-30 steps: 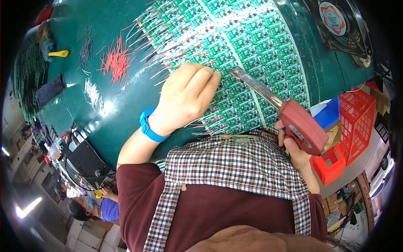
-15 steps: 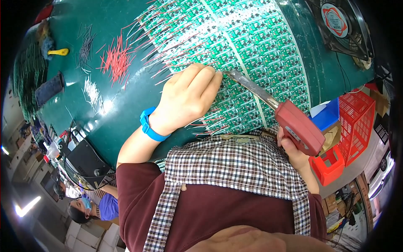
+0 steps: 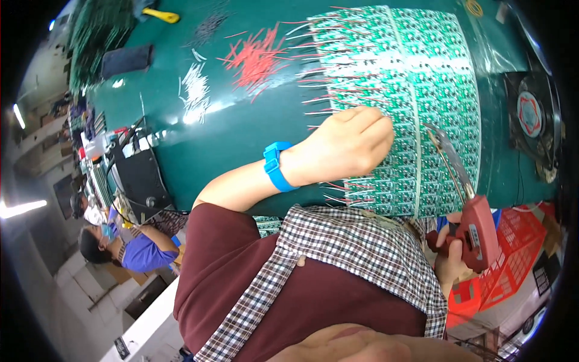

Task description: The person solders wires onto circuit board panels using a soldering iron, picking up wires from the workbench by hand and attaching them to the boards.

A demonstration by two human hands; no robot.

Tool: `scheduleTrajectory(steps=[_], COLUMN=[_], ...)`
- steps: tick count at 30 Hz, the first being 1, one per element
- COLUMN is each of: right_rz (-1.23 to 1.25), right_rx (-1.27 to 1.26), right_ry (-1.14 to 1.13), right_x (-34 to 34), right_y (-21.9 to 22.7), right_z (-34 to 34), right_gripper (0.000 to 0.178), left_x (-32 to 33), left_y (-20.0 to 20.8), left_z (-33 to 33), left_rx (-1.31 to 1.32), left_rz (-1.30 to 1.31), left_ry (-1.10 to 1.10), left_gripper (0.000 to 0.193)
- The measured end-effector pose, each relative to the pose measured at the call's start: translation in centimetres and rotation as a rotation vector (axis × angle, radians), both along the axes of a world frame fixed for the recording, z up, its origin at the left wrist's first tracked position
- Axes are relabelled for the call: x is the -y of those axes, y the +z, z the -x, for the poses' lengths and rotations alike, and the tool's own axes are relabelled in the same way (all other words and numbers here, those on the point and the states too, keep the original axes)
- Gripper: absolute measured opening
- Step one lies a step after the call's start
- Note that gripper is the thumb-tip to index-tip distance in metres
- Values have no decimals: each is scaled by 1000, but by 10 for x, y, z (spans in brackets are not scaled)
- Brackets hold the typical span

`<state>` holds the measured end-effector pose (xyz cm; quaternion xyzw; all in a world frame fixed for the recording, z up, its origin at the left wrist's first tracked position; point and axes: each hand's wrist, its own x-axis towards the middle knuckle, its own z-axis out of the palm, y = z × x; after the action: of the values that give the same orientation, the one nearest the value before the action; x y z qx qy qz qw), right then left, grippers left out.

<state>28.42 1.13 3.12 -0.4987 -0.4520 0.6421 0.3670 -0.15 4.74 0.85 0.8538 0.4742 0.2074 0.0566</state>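
A sheet of joined green circuit boards [image 3: 446, 90] lies on the table before me, with red and white wires sticking out along its left side. My left hand [image 3: 353, 145], a blue strap on its wrist, rests over the sheet's lower left part. Its fingers are curled together and their tips are turned from view, so whatever they pinch is hidden. In my right hand [image 3: 451, 256] is a red soldering gun [image 3: 480, 232], gripped by its handle. The gun's metal tip points up and left above the boards, apart from my left fingers.
Piles of red wires [image 3: 256, 60], white wires [image 3: 196, 93] and dark wires [image 3: 211, 27] lie left of the boards. A black fan [image 3: 531, 114] stands at right, above a red crate [image 3: 522, 235]. At lower left are a black box [image 3: 142, 181] and another person [image 3: 142, 247].
The soldering gun has drawn back to the right, its tip leaving the spot beside my left fingers. My left hand stays curled over the boards. The whole view has swung.
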Motion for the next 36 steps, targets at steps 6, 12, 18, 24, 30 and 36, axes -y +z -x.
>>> scheduleTrajectory(steps=[6,12,18,24,30,36], right_rz=[-66,-61,-69,-96,-127,-123], right_rx=[59,28,16,6,-27,-33], right_ry=[-38,-54,-85,-41,-70,-52], right_x=[-5,-6,-3,-2,1,-3], right_y=[-6,-6,-11,-12,-14,-15], right_z=[7,9,9,9,11,12], right_gripper=[41,45,47,45,43,42], left_x=[-13,4,-6,-26,-21,-16], left_y=[14,-8,-12,3,-3,-19], left_z=[90,187,178,164,202,213], left_rx=[-101,-200,23,-280,410,797], left_rz=[-164,20,277,314,598,610], left_ry=[595,911,810,698,784,764], left_gripper=[8,22,22,13,10,18])
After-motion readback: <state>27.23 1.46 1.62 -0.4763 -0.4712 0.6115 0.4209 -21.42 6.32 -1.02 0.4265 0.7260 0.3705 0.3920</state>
